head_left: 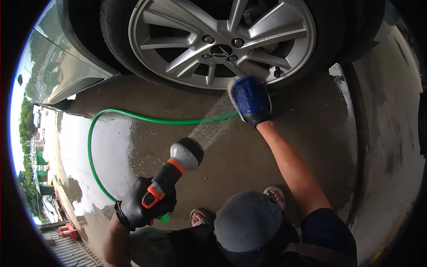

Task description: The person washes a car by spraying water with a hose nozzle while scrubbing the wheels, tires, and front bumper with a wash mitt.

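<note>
My left hand, in a black glove, is closed around the grip of a hose spray nozzle with a grey head and orange trim. Water fans out of it, up and to the right, toward the wheel's lower rim. A blue wash mitt with a pale, fuzzy edge covers my right hand; its fingers are hidden. The mitt presses at the lower rim of the silver alloy wheel, left of the valve stem. From below my left hand, a green hose loops across the floor.
The car's tyre and body panel bound the top. Wet, shiny concrete lies beneath, with a dark groove at right. My sandalled feet stand below. A metal grate and red object are at lower left.
</note>
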A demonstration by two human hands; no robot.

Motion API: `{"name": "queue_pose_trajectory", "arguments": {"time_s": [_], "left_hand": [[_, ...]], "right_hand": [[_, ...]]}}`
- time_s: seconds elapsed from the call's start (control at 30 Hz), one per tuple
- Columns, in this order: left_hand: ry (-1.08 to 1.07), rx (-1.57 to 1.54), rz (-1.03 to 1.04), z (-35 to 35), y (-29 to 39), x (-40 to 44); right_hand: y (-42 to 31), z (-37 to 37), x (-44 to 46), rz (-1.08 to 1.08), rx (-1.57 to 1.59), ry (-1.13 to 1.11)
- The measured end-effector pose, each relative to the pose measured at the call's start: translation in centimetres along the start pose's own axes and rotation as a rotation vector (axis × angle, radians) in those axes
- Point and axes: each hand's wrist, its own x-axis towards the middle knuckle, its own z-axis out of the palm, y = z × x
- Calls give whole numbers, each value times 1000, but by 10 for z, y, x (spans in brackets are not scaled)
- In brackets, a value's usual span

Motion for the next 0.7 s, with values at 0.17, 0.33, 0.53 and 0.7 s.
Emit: {"name": "queue_pose_trajectory", "arguments": {"time_s": [0.17, 0.33, 0.53, 0.7], "left_hand": [[-32, 41, -105, -3, 4, -5], [60, 30, 19, 2, 1, -1], [-12, 13, 3, -5, -2, -4], [86, 116, 164, -1, 4, -4]], "right_hand": [[6, 10, -17, -7, 118, 29], [10, 25, 17, -40, 47, 235], [28, 34, -2, 266, 35, 80], [-10, 50, 8, 330, 187, 182]]}}
